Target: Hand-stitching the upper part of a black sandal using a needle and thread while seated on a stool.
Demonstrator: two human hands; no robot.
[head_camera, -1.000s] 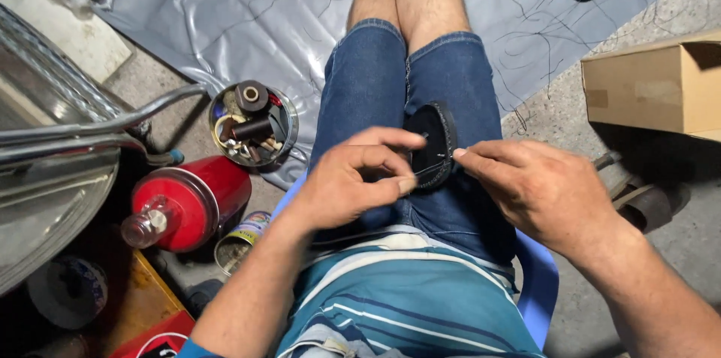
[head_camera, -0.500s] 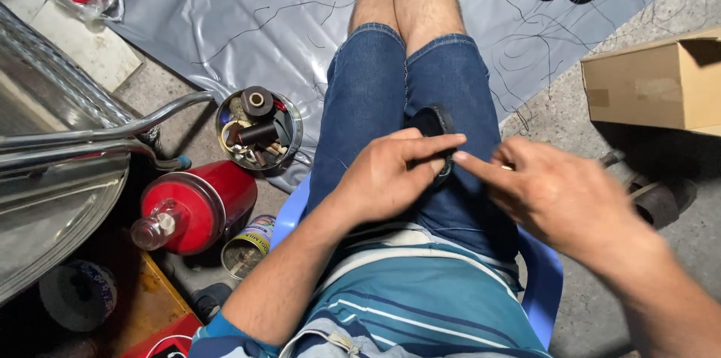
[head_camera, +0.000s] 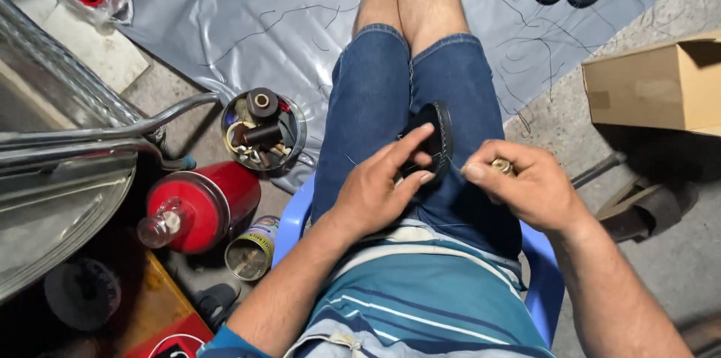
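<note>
Grey plastic sheet underfoot, person seated.
Left hand fingers grip black oval leather piece; right hand pinches small brass-coloured tool.

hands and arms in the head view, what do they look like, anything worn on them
Both hands, the left hand and the right hand, are bare: no gloves, rings or watch show. The forearms are bare too. At the bottom edge a bit of blue sleeve shows at the left upper arm; the right arm leaves the picture before any sleeve appears.
</note>
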